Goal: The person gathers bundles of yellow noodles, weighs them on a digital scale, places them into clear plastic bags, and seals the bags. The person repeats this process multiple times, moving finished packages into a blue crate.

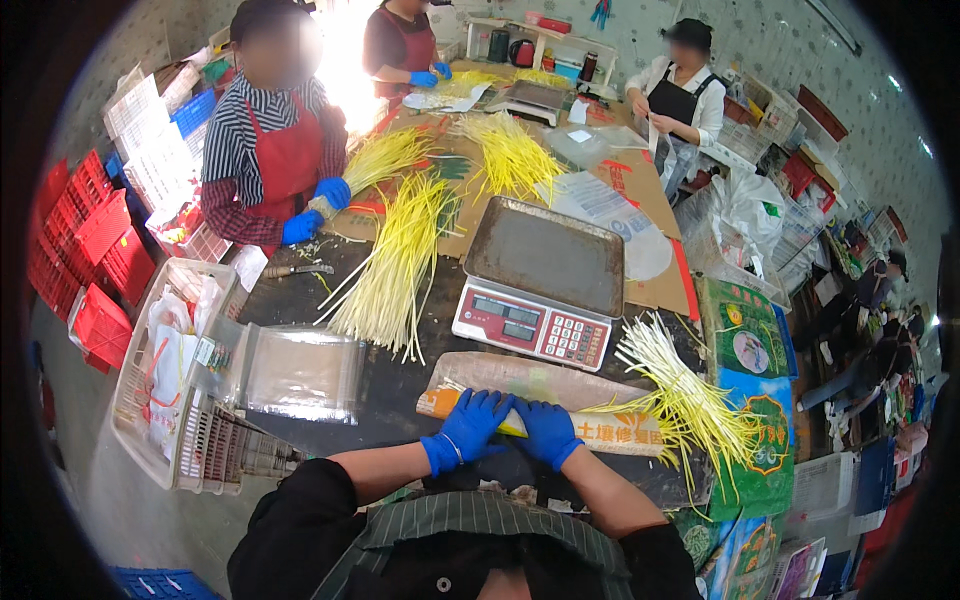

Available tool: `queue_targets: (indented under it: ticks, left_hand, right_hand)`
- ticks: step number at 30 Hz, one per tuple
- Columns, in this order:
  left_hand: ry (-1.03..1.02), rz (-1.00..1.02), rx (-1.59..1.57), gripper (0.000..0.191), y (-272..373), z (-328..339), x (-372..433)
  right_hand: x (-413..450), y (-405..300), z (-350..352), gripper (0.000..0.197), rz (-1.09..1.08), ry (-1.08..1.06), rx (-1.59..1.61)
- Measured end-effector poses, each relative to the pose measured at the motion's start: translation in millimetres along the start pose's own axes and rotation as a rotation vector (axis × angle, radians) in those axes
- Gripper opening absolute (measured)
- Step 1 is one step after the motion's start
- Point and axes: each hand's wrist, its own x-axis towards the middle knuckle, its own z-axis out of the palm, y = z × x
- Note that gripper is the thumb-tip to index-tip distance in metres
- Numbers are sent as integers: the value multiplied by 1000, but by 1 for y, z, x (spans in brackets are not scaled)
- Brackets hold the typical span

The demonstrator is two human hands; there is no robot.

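Note:
My left hand (466,429), in a blue glove, curls over a printed woven sack (536,379) that is folded lengthwise into a roll. Beside it my right hand (546,431), gloved alike, grips the same roll, thumbs close together. A little yellow shows at the fold between the hands. Pale stalk ends poke out by the left end of the roll, while most of what is inside is hidden. Near the right end lies a loose sheaf of yellow chives (675,390), white ends pointing away from me. Just beyond the sack stands a digital scale (544,259) with a bare metal pan.
More yellow chives (397,262) lie left of the scale, near a wooden-handled knife (298,270). Clear plastic bags (304,371) are stacked at the left table edge, beside a plastic crate (180,420). Across the left corner, a co-worker's blue-gloved hands (319,210) hold another bunch.

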Motion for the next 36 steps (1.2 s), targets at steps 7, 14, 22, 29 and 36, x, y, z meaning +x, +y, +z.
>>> queue_targets:
  ticks: [7,14,22,29,36]
  left_hand:
    - [-235,-6,-235,65,-20,8,-14]
    - [-579,7,-617,47,-49,-2,9]
    - [-659,-80,-480,54,-59,11,34]
    - [-39,-46,-79,58,15,1,3]
    - [-360,-194,-221,51,-22,24,58]
  right_hand:
    - [-60,66,-39,73,13,-269,93]
    - [-115,131,-69,95,230,-778,242]
    - [-61,45,-31,94,44,-152,107]
    - [-41,23,-33,73,17,198,94]
    - [-56,-20,32,48,582,-146,1934]
